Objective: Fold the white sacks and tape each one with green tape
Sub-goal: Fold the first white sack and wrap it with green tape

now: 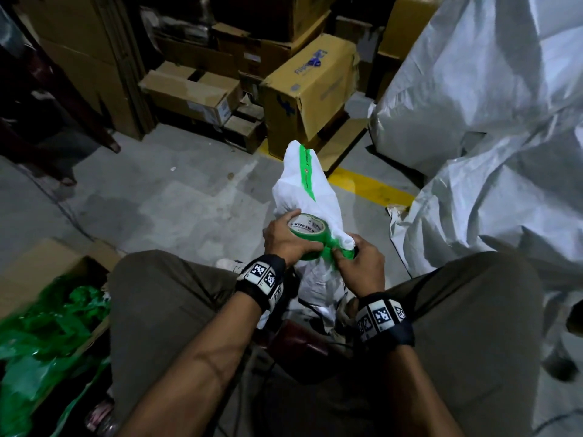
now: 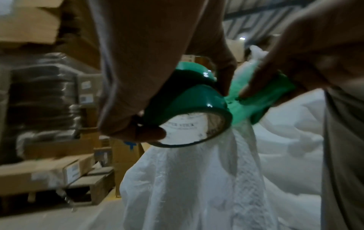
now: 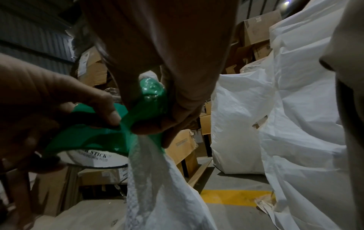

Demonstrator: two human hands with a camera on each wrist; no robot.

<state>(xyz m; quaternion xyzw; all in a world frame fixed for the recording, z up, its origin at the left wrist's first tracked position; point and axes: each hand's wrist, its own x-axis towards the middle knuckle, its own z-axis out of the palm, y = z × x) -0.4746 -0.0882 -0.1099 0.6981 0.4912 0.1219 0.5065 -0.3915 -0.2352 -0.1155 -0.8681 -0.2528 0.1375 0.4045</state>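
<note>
The folded white sack (image 1: 307,197) stands bunched between my knees, light, limp and crinkly I judge, so best gripped at the gathered neck where tape already bites. My right hand (image 1: 359,266) pinches that taped neck; my left hand (image 1: 284,239) grips the green tape roll (image 1: 307,230) just beside it, loose white sacks (image 1: 492,127) heaped to the right.
</note>
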